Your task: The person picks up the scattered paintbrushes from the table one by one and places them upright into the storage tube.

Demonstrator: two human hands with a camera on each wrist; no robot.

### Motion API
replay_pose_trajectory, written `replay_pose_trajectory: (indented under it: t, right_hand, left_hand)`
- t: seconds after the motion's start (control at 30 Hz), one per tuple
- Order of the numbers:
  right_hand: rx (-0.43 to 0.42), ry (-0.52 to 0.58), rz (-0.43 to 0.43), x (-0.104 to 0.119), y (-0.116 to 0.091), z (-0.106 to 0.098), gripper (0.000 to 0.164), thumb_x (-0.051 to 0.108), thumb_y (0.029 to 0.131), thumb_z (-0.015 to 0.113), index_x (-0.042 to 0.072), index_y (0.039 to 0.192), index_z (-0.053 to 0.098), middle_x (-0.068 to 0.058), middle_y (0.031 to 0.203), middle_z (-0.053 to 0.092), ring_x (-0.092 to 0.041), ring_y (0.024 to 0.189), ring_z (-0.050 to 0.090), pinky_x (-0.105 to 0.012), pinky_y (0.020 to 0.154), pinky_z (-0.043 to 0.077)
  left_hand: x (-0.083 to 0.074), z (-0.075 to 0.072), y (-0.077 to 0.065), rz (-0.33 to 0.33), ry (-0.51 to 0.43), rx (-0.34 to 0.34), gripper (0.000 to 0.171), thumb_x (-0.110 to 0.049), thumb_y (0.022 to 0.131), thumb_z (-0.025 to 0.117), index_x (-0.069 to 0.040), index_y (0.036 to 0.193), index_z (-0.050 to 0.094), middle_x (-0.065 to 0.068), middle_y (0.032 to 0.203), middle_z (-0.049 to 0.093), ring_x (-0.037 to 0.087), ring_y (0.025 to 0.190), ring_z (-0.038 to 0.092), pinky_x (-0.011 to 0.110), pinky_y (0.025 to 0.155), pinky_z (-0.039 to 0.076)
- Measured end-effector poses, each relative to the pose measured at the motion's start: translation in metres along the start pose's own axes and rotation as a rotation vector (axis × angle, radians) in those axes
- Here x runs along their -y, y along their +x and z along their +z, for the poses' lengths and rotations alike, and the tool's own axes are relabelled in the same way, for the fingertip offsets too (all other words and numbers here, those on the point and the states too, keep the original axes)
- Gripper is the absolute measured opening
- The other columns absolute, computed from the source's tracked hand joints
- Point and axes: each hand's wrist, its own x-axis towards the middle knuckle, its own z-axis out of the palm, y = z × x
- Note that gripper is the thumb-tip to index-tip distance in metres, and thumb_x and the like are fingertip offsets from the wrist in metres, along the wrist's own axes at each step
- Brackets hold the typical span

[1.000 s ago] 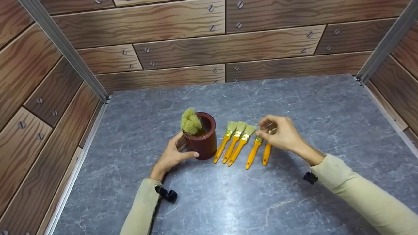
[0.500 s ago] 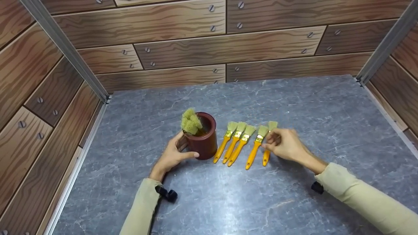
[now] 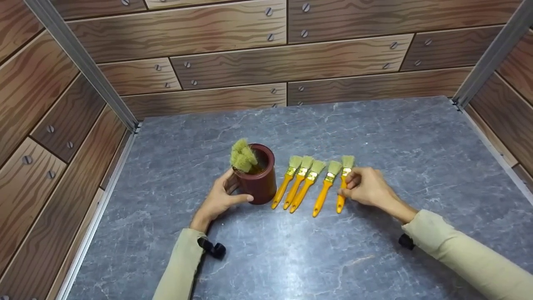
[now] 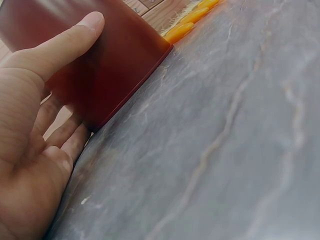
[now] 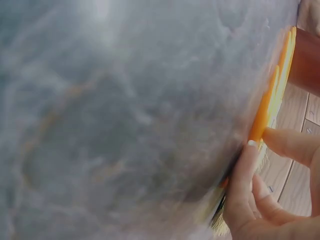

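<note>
Left hand (image 3: pixel 218 200) grips maroon pot (image 3: pixel 262 189) — thumb in front, fingers round back; pot upright, just right of palm. Right hand (image 3: pixel 369 187) pinches nearest brush (image 3: pixel 347 170) by the handle, flat on marbled table (image 3: pixel 250 250). Four more brushes (image 3: pixel 303 192) lie left of that hand. Bristle clump (image 3: pixel 242 157) leans at pot's rim — plank-pattern wall (image 3: pixel 233 71) beyond both hands.
</note>
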Motion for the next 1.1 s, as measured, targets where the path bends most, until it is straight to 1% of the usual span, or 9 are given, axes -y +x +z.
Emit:
replay_pose_trajectory:
  t: [0.2, 0.47, 0.67, 0.93, 1.1]
  right_hand:
    - [0.041, 0.012, 0.105, 0.002, 0.002, -0.004, 0.031, 0.016, 0.078, 0.092, 0.004, 0.093, 0.068, -0.006, 0.086, 0.075, -0.014, 0.072, 0.066, -0.024, 0.062, 0.056]
    - [0.048, 0.072, 0.159, -0.002, 0.003, -0.004, 0.034, 0.015, 0.077, 0.092, 0.001, 0.098, 0.069, -0.006, 0.089, 0.074, -0.014, 0.074, 0.065, -0.021, 0.061, 0.056]
    - [0.069, 0.121, 0.193, -0.003, 0.001, -0.004, 0.034, 0.015, 0.079, 0.089, 0.0, 0.1, 0.067, -0.006, 0.087, 0.073, -0.012, 0.07, 0.065, -0.022, 0.058, 0.057]
    - [0.045, 0.214, 0.153, -0.009, -0.003, -0.004, 0.032, 0.011, 0.083, 0.088, -0.002, 0.101, 0.066, -0.004, 0.082, 0.071, -0.01, 0.067, 0.065, -0.022, 0.055, 0.056]
    - [0.02, 0.308, 0.13, -0.007, -0.008, -0.01, 0.033, 0.006, 0.086, 0.085, -0.006, 0.109, 0.064, -0.006, 0.087, 0.071, -0.008, 0.07, 0.067, -0.022, 0.061, 0.061]
  left_hand:
    - [-0.001, 0.0, 0.0, -0.002, -0.007, -0.003, 0.096, -0.004, 0.084, 0.092, -0.023, 0.164, 0.044, 0.006, 0.159, 0.056, 0.024, 0.151, 0.051, 0.038, 0.126, 0.043]
    - [0.0, -0.001, 0.001, 0.002, -0.001, 0.003, 0.094, -0.004, 0.085, 0.091, -0.023, 0.164, 0.044, 0.006, 0.159, 0.056, 0.024, 0.151, 0.05, 0.039, 0.126, 0.042]
    - [0.0, -0.001, 0.0, 0.0, 0.017, -0.001, 0.096, -0.007, 0.085, 0.092, -0.025, 0.165, 0.042, 0.005, 0.16, 0.055, 0.023, 0.151, 0.05, 0.038, 0.125, 0.043]
    - [0.001, 0.0, -0.001, -0.003, 0.003, 0.0, 0.098, -0.004, 0.084, 0.091, -0.021, 0.166, 0.04, 0.008, 0.16, 0.055, 0.025, 0.151, 0.05, 0.038, 0.124, 0.044]
    - [0.002, 0.0, 0.0, 0.003, 0.0, -0.003, 0.096, -0.004, 0.084, 0.091, -0.022, 0.165, 0.042, 0.007, 0.159, 0.056, 0.025, 0.15, 0.051, 0.037, 0.124, 0.044]
